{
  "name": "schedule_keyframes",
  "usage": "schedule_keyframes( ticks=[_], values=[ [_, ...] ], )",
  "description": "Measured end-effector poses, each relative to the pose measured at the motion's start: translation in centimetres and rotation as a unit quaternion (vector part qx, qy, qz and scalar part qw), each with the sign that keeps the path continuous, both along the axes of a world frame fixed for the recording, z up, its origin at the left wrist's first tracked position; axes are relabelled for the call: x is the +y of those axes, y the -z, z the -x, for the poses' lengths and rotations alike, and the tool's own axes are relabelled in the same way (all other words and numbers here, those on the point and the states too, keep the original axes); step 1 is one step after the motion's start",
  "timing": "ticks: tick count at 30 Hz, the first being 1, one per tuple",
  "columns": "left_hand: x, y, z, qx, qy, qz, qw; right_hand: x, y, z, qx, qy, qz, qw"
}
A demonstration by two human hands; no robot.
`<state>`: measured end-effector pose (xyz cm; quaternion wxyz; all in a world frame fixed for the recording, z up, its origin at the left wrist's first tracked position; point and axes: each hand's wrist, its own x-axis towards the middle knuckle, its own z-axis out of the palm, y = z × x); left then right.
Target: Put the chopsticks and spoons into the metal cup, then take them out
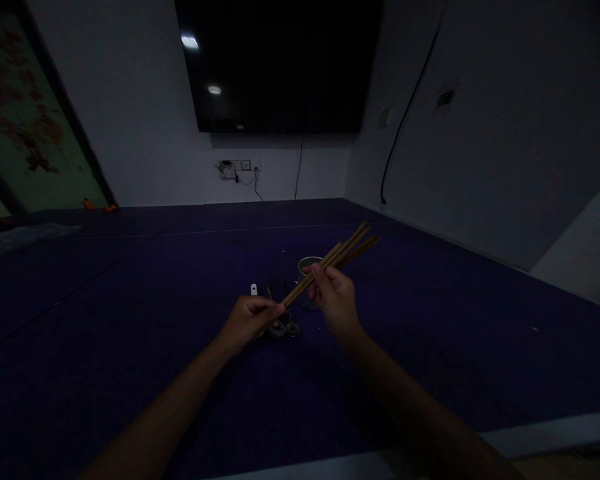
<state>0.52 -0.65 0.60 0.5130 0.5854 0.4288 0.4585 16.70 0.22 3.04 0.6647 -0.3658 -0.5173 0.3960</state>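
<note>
A bundle of several wooden chopsticks slants up to the right between my two hands. My left hand pinches its lower end. Farther up, my right hand is closed around the middle, and the upper ends fan apart slightly. Behind my right hand stands a round container with a pale rim, partly hidden by that hand. Close to my left hand, dark utensils with rounded ends lie on the blue surface, along with one that has a white handle. My left hand covers part of them.
The blue floor-like surface spreads all around, with a pale front edge. A dark television hangs on the back wall above sockets. A black cable runs down the right wall. Clear plastic lies far left.
</note>
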Motion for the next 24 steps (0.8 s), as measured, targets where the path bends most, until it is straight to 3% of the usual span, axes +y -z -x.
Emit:
schedule_keyframes(
  ticks=[6, 10, 13, 18, 20, 24],
  values=[
    [-0.1, -0.1, 0.0, 0.021, 0.039, -0.012, 0.999, -0.1, 0.3, 0.1, -0.055, 0.008, -0.037, 0.998],
    [-0.1, -0.2, -0.1, 0.030, 0.025, -0.034, 0.999, -0.6, 0.4, 0.3, -0.115, 0.012, -0.069, 0.991],
    [0.2, -0.3, 0.0, 0.018, -0.057, -0.086, 0.995, -1.3, 0.3, -0.1, -0.148, 0.108, -0.141, 0.973],
    [1.3, -0.2, 1.1, -0.007, -0.240, -0.146, 0.960, -1.3, -0.1, -2.1, -0.152, 0.361, -0.210, 0.896],
    [1.8, 0.0, 1.6, -0.025, -0.279, -0.142, 0.950, -0.7, -0.2, -2.8, -0.157, 0.414, -0.213, 0.871],
    [2.4, 0.4, 2.2, -0.034, -0.313, -0.131, 0.940, 0.1, -0.4, -3.6, -0.217, 0.455, -0.210, 0.838]
  ],
)
